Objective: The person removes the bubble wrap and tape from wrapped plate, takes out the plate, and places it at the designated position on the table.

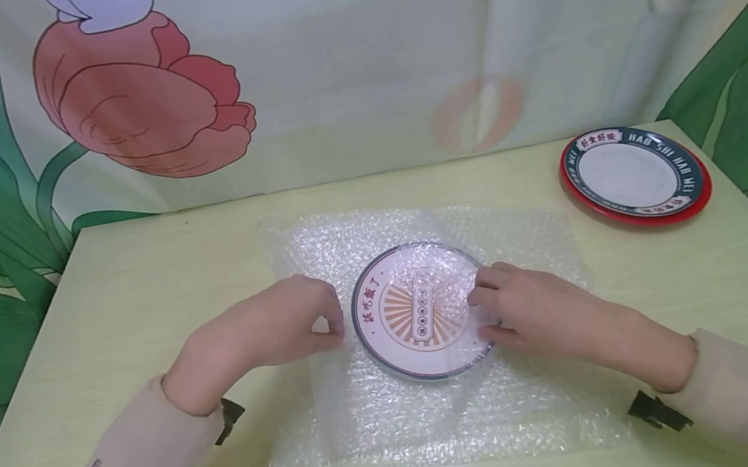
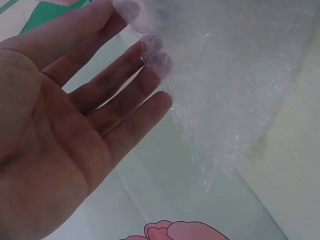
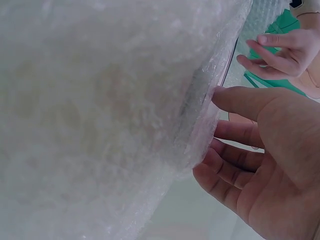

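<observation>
A round plate with a dark rim, red characters and an orange ray pattern lies on a sheet of bubble wrap. A fold of the wrap covers the plate's right part. My right hand pinches this fold between thumb and fingers at the plate's right side; its grip at the wrap edge also shows in the right wrist view. Left of the plate rests my left hand, over the wrap. In the left wrist view its fingers are nearly straight, with the tips showing through the clear wrap.
At the table's far right corner, a plate with a dark lettered rim sits stacked on a red plate. The pale table extends around the wrap. Behind it hangs a curtain printed with flowers and leaves.
</observation>
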A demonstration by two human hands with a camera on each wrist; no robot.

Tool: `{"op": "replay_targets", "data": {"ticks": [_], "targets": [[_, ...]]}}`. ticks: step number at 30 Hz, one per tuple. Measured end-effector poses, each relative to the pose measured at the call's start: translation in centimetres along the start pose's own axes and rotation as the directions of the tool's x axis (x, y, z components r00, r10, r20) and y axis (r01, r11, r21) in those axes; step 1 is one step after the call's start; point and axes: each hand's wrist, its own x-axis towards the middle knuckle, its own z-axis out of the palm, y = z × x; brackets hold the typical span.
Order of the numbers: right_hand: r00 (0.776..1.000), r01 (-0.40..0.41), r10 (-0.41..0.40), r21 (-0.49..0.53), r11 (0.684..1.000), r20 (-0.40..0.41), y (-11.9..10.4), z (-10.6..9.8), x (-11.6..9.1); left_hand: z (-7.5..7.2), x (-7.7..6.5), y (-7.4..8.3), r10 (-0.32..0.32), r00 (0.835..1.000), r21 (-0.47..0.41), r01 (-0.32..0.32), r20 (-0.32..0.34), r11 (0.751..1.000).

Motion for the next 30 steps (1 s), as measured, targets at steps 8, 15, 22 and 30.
{"op": "replay_targets", "data": {"ticks": [8, 15, 22, 30], "targets": [[1.0, -0.006, 0.006, 0.006, 1.0, 0.011, 0.0, -0.1, 0.0, 0.3, -0.5, -0.2, -0.041, 0.998, 0.033, 0.04, 0.038, 0.999], [1.0, -0.007, 0.007, 0.008, 1.0, 0.01, 0.0, 0.0, 0.0, 0.2, -1.4, 0.0, -0.227, 0.967, 0.071, 0.22, 0.117, 0.973], [1.0, 0.005, -0.005, 0.006, 1.0, 0.001, 0.1, 0.0, 0.0, 0.3, -2.1, 0.1, -0.331, 0.921, 0.092, 0.319, 0.205, 0.943], [1.0, 0.007, -0.007, 0.002, 1.0, -0.001, 0.0, 0.0, 0.0, 0.9, -1.9, -0.4, -0.306, 0.934, 0.051, 0.302, 0.185, 0.952]]}}
